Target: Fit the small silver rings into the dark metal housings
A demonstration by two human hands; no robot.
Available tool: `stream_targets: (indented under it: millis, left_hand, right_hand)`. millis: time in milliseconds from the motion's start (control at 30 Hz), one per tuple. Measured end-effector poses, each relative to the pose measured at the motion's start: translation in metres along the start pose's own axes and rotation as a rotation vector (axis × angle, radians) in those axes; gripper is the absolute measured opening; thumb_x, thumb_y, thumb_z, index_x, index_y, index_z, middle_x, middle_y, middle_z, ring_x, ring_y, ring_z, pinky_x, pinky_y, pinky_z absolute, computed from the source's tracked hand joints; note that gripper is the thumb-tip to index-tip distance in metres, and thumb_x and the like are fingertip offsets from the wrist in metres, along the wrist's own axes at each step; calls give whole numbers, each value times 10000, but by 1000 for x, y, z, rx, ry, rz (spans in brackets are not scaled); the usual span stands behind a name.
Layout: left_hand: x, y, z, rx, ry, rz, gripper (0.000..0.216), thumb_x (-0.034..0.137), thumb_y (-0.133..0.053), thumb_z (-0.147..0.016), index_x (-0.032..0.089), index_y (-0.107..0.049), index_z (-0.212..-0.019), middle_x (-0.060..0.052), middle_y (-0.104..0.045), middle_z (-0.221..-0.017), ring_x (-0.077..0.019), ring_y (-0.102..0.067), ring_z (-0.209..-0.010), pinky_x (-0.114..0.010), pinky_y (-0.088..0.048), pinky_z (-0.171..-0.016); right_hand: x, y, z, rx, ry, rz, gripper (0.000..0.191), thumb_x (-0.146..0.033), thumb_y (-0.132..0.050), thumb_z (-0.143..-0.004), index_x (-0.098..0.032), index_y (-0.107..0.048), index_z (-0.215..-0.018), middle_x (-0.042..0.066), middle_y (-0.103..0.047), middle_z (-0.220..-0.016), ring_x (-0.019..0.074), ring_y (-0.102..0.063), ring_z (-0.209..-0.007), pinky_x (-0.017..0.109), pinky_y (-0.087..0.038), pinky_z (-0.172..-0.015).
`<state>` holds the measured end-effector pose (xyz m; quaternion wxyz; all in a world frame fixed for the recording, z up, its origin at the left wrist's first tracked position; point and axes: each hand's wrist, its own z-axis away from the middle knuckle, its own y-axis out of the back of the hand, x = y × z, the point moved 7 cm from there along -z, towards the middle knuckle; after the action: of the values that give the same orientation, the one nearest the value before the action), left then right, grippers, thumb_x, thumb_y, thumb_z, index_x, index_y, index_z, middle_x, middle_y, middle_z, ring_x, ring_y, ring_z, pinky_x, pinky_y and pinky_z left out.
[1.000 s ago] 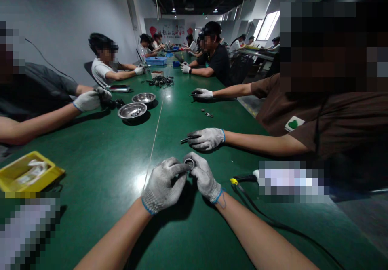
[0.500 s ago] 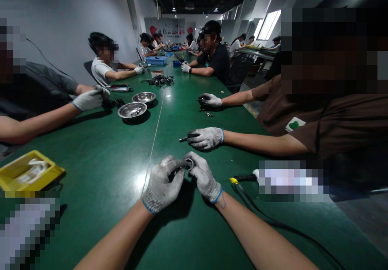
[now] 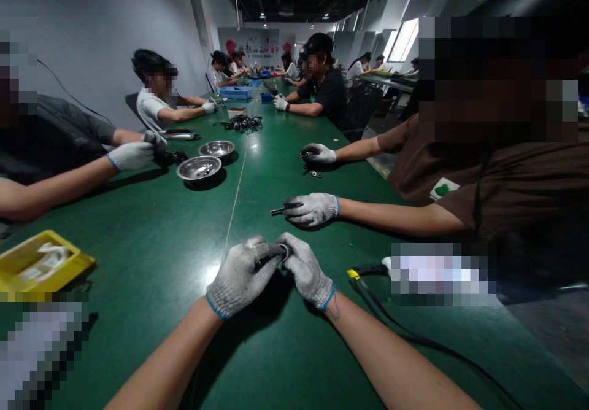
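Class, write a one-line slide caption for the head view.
Gloved left hand and right hand pinch a small metal ring together over the green table, co-workers alongside.

One metal ring (image 3: 286,250), two steel bowls (image 3: 199,168), one yellow tray (image 3: 50,270)

head cam, fwd-down, close over table (image 3: 138,226)

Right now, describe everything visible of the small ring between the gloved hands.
The ring is small, round, apparently grey metal; only a sliver of its rim shows. Fingertips of the left hand and right hand, both gloved in grey knit, pinch it from either side, over the green table. Its centre is hidden.
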<state>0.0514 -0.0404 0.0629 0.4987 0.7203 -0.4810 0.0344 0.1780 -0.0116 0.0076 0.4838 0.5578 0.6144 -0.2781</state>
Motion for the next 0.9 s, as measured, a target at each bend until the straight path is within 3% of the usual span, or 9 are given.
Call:
stream_targets:
  millis: [300,467,600,733,900]
  left_hand:
    - [-4,-2,-3,-114,54,60,165,171,-576,-972,190,-695,-859,-11,-688,-804,-132,-642,-702,-239,-486,-664]
    - [-7,-5,-2,-139,98,84,172,217,-565,-992,185,-688,-877,-30,-703,-847,-147,-652,-740,-254,-499,-672]
    - [-11,-1,-3,-28,180,183,145,234,-570,-992,188,-703,-960,-38,-732,-896,-165,-684,-807,-277,-549,-731]
    - [-14,7,-1,150,179,134,148,243,-563,-1006,189,-698,-984,-42,-728,-889,-173,-698,-822,-298,-571,-777]
    - [-12,6,3,175,80,-5,137,242,-572,-1011,186,-697,-1022,-58,-728,-917,-176,-713,-832,-290,-584,-780]
  right_hand:
    - [-5,0,-2,-71,-2,45,78,-272,-482,-720,-225,-506,-778,-5,-521,-683,179,-457,-651,325,-328,-640]
    - [-2,-1,-1,-55,-10,28,86,-272,-491,-715,-225,-520,-782,-6,-518,-668,183,-454,-659,322,-331,-634]
    - [0,3,-4,-1,-43,-31,105,-314,-556,-739,-216,-546,-774,-15,-537,-684,162,-444,-663,302,-348,-635]
    - [9,7,-8,64,-159,-177,270,-447,-676,-785,-204,-573,-730,-21,-526,-672,140,-443,-647,283,-365,-623]
    - [30,0,-5,80,-391,-409,392,-530,-800,-691,-202,-585,-693,-52,-441,-577,110,-391,-555,258,-313,-521]
